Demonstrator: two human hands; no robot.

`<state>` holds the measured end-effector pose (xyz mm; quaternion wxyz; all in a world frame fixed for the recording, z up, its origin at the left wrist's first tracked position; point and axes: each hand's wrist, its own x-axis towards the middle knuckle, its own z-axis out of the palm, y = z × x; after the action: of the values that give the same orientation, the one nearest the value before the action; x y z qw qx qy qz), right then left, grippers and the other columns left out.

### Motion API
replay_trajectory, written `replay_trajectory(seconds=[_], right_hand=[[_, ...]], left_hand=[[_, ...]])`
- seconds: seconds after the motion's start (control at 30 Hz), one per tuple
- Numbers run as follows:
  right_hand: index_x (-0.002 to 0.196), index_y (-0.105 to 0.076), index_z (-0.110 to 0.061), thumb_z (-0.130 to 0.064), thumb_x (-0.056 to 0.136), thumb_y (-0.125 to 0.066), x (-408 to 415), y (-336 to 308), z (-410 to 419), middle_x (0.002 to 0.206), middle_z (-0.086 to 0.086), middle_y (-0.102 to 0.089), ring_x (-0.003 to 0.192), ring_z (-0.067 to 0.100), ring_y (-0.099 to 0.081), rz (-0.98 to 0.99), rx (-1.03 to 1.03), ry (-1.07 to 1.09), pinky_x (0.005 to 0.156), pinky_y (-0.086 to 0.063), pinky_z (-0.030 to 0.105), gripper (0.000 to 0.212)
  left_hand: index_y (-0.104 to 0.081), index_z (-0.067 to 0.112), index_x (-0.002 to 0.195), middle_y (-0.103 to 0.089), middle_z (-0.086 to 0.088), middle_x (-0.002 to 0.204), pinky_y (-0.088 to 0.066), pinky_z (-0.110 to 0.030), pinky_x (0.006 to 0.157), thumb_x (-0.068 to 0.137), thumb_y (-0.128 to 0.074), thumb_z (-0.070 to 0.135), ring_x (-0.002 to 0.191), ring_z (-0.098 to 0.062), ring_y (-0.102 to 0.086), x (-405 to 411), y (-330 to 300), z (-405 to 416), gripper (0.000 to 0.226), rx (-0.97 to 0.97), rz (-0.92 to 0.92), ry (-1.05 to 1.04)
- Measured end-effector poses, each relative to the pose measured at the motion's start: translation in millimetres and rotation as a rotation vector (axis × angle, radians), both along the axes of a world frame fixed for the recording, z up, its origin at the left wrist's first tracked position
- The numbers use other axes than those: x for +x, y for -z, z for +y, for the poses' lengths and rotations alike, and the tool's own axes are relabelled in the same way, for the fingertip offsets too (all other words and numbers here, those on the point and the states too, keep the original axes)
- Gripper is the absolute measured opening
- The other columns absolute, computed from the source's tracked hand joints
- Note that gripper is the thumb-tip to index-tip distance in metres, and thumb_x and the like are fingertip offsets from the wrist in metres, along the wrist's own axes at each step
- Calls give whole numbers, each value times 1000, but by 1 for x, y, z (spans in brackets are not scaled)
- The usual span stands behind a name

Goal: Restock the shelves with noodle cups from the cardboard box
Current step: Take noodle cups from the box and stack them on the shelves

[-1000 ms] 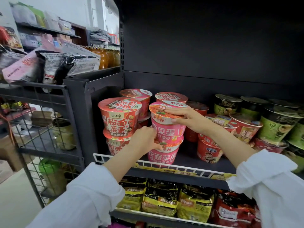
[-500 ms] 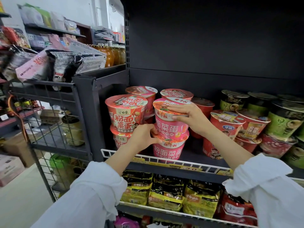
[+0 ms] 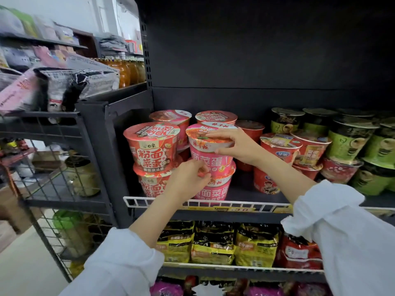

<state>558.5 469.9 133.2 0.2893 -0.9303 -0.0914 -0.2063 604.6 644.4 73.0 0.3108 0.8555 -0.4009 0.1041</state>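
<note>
A pink noodle cup [image 3: 208, 154] stands stacked on a second pink cup [image 3: 215, 189] on the dark shelf [image 3: 241, 192]. My right hand [image 3: 237, 146] grips the upper cup at its rim, fingers over the lid and thumb on the side. My left hand [image 3: 188, 178] holds the stack at the seam between the two cups, fingers curled against the upper cup's base. Left of them stands a stack of two red-orange cups [image 3: 154, 146]. More pink cups [image 3: 215, 117] sit behind. The cardboard box is out of sight.
Red cups [image 3: 280, 146] and green cups [image 3: 350, 139] fill the shelf to the right. A white wire rail [image 3: 213, 204] fronts the shelf. Noodle packets [image 3: 213, 242] lie on the shelf below. A wire rack [image 3: 53, 146] with bags and jars stands at left.
The view has shifted a little closer and lower. Both hands stay on the pink stack; the upper cup now sits more upright on the lower one.
</note>
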Motion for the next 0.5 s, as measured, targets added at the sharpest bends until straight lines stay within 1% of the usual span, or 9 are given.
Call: replay_trajectory(seconds=[0.07, 0.1, 0.17, 0.2, 0.23, 0.3, 0.37, 0.43, 0.5], right_hand=[[126, -59, -27, -18, 84, -67, -9, -3, -4, 128, -17, -54, 124, -2, -43, 57, 70, -7, 104, -33, 11, 43], [126, -59, -28, -18, 86, -66, -14, -5, -10, 130, -15, -53, 125, -1, -42, 63, 116, 1, 103, -32, 10, 42], [123, -62, -25, -17, 88, -63, -22, -8, -28, 133, -7, -56, 126, 6, -46, 6, 154, 79, 109, -33, 21, 36], [120, -64, -23, -15, 88, -62, -25, -9, -40, 132, -3, -57, 125, 9, -48, -32, 119, 156, 109, -32, 22, 34], [119, -65, -20, -12, 87, -62, -28, -10, -53, 130, -1, -59, 123, 12, -50, -55, 53, 249, 105, -32, 18, 33], [118, -66, -16, -11, 86, -61, -32, -9, -79, 128, 3, -60, 120, 17, -53, -31, -65, 400, 98, -34, 18, 32], [119, -65, -14, -17, 87, -61, -35, -7, -100, 128, 5, -60, 119, 20, -55, 53, -139, 443, 99, -37, 24, 32], [121, -64, -13, -23, 89, -60, -36, -6, -116, 129, 6, -60, 119, 21, -55, 108, -175, 421, 102, -40, 30, 33], [123, -62, -13, -22, 90, -59, -34, -11, -127, 131, 5, -58, 119, 22, -55, 114, -187, 410, 99, -41, 29, 34]], left_hand=[[-64, 15, 100, -64, 3, 102, -52, -31, 83, 91, -56, 23, 93, -11, -59, -6, -2, -10, 15, -18, -28, 38], [-64, 13, 104, -63, 1, 104, -51, -32, 86, 92, -54, 20, 96, -13, -58, -9, -2, -17, 17, -26, -30, 63], [-62, 10, 110, -61, -3, 108, -46, -31, 90, 92, -53, 16, 103, -17, -56, -14, -2, -32, 20, -16, -23, 120], [-61, 9, 112, -60, -5, 111, -44, -28, 92, 92, -53, 14, 105, -19, -54, -16, 0, -40, 22, -1, -14, 151], [-60, 9, 115, -59, -6, 113, -41, -24, 93, 92, -53, 13, 108, -19, -53, -18, 1, -50, 24, 14, 0, 181], [-56, 9, 121, -57, -7, 120, -37, -22, 94, 94, -51, 12, 112, -18, -52, -21, 2, -69, 28, 46, 33, 214], [-52, 9, 126, -54, -7, 125, -39, -26, 99, 95, -48, 11, 117, -19, -50, -22, 1, -92, 31, 69, 73, 189], [-49, 9, 129, -50, -8, 130, -40, -30, 102, 96, -46, 10, 122, -20, -49, -25, -1, -117, 34, 61, 170, 157], [-47, 7, 131, -51, -8, 132, -39, -26, 101, 96, -43, 5, 123, -21, -50, -26, -4, -143, 35, -16, 390, 143]])
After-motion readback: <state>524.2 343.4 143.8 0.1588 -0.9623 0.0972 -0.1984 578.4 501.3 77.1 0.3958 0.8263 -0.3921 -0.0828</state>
